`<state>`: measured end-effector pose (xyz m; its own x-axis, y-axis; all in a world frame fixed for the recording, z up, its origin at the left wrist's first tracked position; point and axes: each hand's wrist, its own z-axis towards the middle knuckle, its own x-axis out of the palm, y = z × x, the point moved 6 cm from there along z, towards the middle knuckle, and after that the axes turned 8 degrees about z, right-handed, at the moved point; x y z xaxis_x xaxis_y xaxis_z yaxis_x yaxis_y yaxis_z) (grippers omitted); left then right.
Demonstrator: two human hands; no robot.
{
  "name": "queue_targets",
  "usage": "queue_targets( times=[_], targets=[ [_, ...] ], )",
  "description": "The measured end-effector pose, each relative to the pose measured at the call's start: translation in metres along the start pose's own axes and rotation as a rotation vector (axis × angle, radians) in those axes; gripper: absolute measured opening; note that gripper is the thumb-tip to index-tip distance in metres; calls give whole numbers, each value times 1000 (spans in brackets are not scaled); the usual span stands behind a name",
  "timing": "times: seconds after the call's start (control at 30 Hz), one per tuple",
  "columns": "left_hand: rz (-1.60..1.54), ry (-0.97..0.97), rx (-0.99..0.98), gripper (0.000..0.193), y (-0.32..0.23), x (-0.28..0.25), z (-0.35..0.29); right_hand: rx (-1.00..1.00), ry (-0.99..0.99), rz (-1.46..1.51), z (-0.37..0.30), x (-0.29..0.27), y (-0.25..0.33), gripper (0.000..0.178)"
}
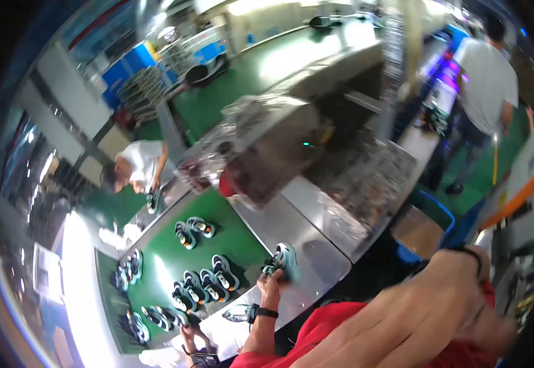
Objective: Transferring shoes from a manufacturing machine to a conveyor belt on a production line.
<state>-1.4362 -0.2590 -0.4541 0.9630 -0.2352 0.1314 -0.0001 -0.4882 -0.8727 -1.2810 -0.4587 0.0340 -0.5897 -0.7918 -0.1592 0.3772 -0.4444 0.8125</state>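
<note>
Head view: the picture is tilted and blurred by motion, so fine detail is limited.

Left hand (271, 283): reaches forward from a red sleeve (261, 359) with a dark wristband (263, 312). The fingers are curled around the heel end of a pale green and white shoe (282, 256). The shoe rests on the grey metal table (316, 257), just past the edge of the green belt (233, 230).

Right hand (414, 316): large and close to the camera at the lower right, blurred. The fingers are stretched out toward the left, loosely spread, over red cloth (322, 328). Whether it has hold of anything cannot be told. A dark band (466, 250) sits at the wrist.

Green belt: carries further shoes of the same kind, soles down. One pair (193, 230) lies apart near the middle. A row of four or five (207, 283) lies close together nearer the person. More shoes (138, 322) lie toward the lower left end and the left edge (129, 270).

Containers: a blue bin (429, 214) stands on the floor to the right of the metal table. A flat brown sheet, apparently cardboard (417, 233), shows inside it; other contents cannot be made out.

Other people: one person in a white shirt (138, 165) bends over the far end of the belt with a shoe (152, 199) in hand. A second person in a white shirt (485, 80) stands at the upper right on the green floor (242, 73). Another pair of hands (188, 336) shows at the lower edge beside the belt.
</note>
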Motion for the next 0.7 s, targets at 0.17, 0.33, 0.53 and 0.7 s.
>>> queue_targets(
  times=[0.17,0.33,0.53,0.7],
  targets=[
    [105,-100,160,27,-20,-37,146,399,-370,-794,8,-207,-1,47],
    [68,-185,147,31,-47,-40,279,921,-524,-1614,31,-427,-38,52],
    [520,-498,229,52,-71,-86,414,1273,-379,-1672,74,-612,-173,66],
    [976,-846,582,65,-90,-129,464,1398,-337,-1658,87,-677,-232,82]
  ],
)
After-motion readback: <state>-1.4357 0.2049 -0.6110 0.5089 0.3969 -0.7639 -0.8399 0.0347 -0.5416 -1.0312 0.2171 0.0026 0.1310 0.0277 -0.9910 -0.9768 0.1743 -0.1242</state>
